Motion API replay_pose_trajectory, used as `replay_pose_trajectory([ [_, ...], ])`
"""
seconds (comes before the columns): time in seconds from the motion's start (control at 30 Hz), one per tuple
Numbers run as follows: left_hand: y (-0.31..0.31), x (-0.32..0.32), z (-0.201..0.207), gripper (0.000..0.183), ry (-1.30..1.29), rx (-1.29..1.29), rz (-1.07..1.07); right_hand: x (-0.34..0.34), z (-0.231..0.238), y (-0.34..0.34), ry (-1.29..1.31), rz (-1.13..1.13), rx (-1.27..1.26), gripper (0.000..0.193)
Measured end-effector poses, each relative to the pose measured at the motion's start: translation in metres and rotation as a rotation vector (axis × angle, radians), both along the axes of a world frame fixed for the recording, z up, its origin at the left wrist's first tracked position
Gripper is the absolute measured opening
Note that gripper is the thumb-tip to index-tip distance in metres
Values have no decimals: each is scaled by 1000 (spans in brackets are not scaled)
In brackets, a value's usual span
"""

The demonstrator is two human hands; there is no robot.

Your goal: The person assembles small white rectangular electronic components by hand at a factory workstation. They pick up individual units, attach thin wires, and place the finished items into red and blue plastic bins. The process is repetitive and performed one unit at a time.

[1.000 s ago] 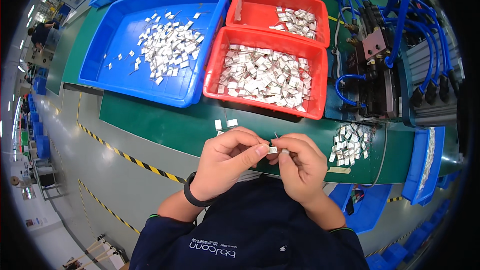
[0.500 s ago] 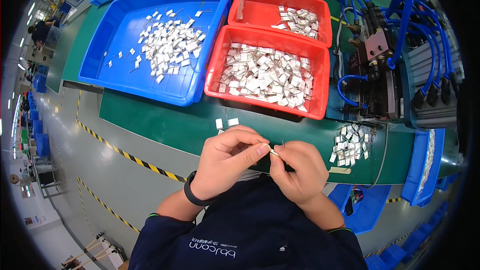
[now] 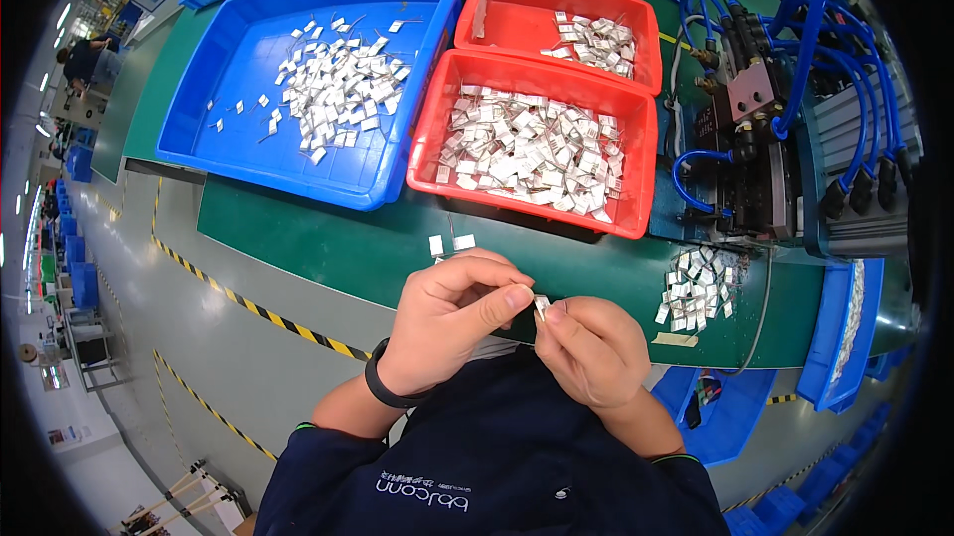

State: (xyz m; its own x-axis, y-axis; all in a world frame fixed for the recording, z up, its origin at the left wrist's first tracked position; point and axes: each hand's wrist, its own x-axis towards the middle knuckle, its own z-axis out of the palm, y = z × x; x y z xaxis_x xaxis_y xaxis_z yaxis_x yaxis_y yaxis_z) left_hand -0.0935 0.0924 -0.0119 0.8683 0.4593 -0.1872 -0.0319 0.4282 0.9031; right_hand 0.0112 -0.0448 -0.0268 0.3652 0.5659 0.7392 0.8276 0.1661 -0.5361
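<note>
A small white rectangular component (image 3: 541, 305) with thin wire leads is between my hands, above the front edge of the green table. My right hand (image 3: 596, 347) pinches it between thumb and forefinger, and a thin lead sticks out by the fingertips. My left hand (image 3: 452, 312), with a black band at the wrist, is closed in a pinch right beside the component; what lies between its fingertips is hidden. Just beyond the left hand, a few loose white components (image 3: 464, 242) lie on the table, their leads pointing away.
Two red bins (image 3: 636, 168) and a large blue tray (image 3: 229, 129) hold many white components. A heap of them (image 3: 701, 283) lies on the green table (image 3: 298, 238) to the right, near a strip of tape (image 3: 676, 339). Machinery with blue hoses (image 3: 745, 99) stands at the right.
The component has turned between the fingers, so its white face shows more now. My right fingertips have shifted slightly down and away from the left hand's.
</note>
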Motion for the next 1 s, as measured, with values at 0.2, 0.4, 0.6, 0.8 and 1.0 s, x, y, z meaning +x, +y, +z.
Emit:
replay_pose_trajectory([
  [0.2, 6, -9, 1, 10, -51, -19, 31, -4, 18, -2, 146, 28, -111, 36],
  [0.4, 33, -46, 14, 12, -146, 242, 146, 5, 76, 76, 55, 76, -61, 25],
  [0.6, 39, -45, 22, 11, -212, 248, 184, 3, 102, 97, 283, 131, -280, 24],
  [0.8, 13, -10, 24, 13, -228, 240, -2, 7, 49, 10, 1550, 522, -428, 21],
  [1.0, -24, 39, 19, 12, -186, 115, -248, 23, 39, -53, 1530, 370, -152, 18],
])
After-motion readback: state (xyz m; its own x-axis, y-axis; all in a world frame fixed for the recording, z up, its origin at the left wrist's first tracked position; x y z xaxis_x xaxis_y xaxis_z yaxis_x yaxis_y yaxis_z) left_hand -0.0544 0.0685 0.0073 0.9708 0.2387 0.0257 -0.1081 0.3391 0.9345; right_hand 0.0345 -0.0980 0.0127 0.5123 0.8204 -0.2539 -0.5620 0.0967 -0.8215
